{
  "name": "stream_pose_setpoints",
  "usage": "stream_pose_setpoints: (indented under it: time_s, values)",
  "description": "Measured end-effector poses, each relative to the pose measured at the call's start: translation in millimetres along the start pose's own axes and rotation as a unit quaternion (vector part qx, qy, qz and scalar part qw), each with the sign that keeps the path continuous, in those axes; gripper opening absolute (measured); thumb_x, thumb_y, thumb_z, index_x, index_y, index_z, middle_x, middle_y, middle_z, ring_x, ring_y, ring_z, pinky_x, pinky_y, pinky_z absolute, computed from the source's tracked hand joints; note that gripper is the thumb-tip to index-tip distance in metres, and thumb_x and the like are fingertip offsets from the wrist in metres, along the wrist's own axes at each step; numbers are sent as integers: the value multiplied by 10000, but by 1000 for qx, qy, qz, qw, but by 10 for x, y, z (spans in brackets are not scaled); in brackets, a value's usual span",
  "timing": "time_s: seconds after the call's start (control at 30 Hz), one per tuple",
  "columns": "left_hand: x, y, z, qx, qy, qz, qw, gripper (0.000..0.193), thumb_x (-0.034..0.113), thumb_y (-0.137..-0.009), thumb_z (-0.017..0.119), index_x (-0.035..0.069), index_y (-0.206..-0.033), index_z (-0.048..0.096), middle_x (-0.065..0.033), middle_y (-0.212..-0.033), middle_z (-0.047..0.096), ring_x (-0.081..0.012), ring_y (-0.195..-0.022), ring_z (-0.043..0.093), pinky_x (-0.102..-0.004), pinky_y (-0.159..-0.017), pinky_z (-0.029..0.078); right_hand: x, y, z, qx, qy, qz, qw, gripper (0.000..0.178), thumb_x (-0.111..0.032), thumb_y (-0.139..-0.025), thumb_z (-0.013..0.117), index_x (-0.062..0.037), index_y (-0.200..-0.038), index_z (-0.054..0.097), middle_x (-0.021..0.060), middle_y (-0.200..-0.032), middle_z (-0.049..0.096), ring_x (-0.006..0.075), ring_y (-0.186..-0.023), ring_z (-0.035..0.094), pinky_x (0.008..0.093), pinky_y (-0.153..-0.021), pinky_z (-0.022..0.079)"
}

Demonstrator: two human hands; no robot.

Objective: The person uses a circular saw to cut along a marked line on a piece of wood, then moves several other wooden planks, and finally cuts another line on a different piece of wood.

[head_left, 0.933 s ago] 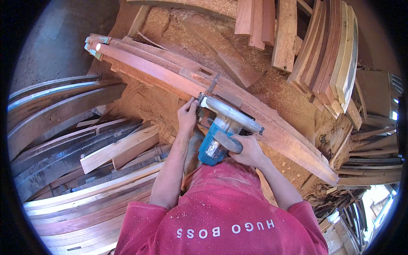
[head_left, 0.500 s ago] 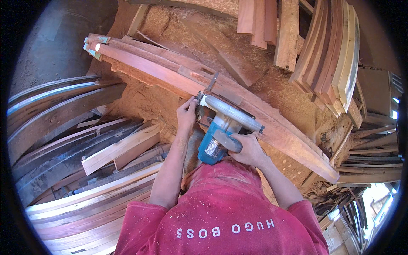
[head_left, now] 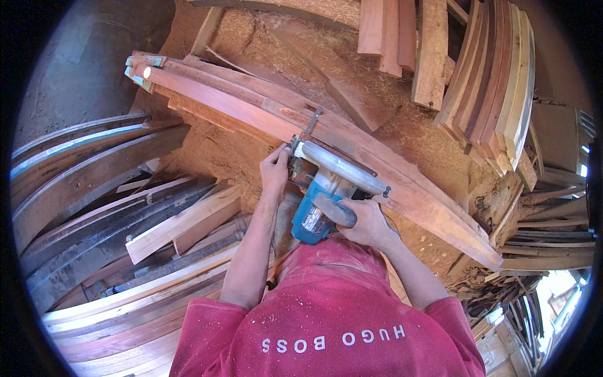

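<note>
- Right hand (head_left: 369,223): wrapped round the saw (head_left: 311,215) by its handle.
- Left hand (head_left: 275,168): fingers pinched on its front end.
- Saw: on the plank (head_left: 217,99), mid-length.
- Boards (head_left: 154,286): stacked at left.

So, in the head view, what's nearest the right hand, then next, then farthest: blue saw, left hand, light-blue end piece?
From the right hand:
1. Blue saw: in its grip.
2. Left hand: over to the left.
3. Light-blue end piece: farthest, at the upper left.
</note>
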State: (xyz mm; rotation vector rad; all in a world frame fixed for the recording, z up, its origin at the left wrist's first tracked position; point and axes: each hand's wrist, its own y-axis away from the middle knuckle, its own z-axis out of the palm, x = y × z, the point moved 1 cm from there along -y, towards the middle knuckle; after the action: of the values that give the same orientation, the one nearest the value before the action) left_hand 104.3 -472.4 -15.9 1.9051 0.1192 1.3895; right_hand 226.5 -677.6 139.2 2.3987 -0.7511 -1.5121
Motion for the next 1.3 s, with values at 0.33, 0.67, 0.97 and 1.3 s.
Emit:
stream_pose_setpoints:
  time_s: [0.33, 0.67, 0.97, 1.3]
  values:
    - [72, -124, -118, -2, -2, -6, 1000, 380, 205, -964, 665, -80, -1213, 695, -131, -1124, 743, -143, -997, 663, -281, -908, 516, -85, -127, 104, 45, -7, -24, 999, 322, -144, -703, 765, -59, -998, 668, 205, -846, 689, 408, -805, 673, 466, -719, 545]
    - [56, -303, -284, -5, -2, 15, 1000, 374, 195, -962, 662, -84, -1209, 693, -158, -1157, 737, -164, -1042, 670, -283, -939, 509, -217, -286, 153, 35, -21, -20, 999, 331, -132, -695, 767, -42, -1000, 678, 216, -867, 684, 423, -819, 669, 463, -730, 547]
    - [201, -373, -402, -3, -47, 13, 999, 354, 215, -1002, 630, -49, -1225, 704, -99, -1148, 736, -138, -995, 663, -272, -888, 519, -334, -423, 212, 39, -19, -21, 999, 369, -140, -694, 774, -32, -1035, 684, 221, -902, 695, 426, -846, 674, 457, -754, 552]
    - [277, -476, -537, 0, -30, -4, 1000, 347, 220, -996, 632, -34, -1215, 717, -70, -1085, 741, -117, -923, 659, -272, -823, 530, -432, -563, 303, 44, -15, -23, 999, 339, -140, -698, 765, -54, -1016, 683, 206, -854, 688, 415, -801, 674, 462, -719, 553]
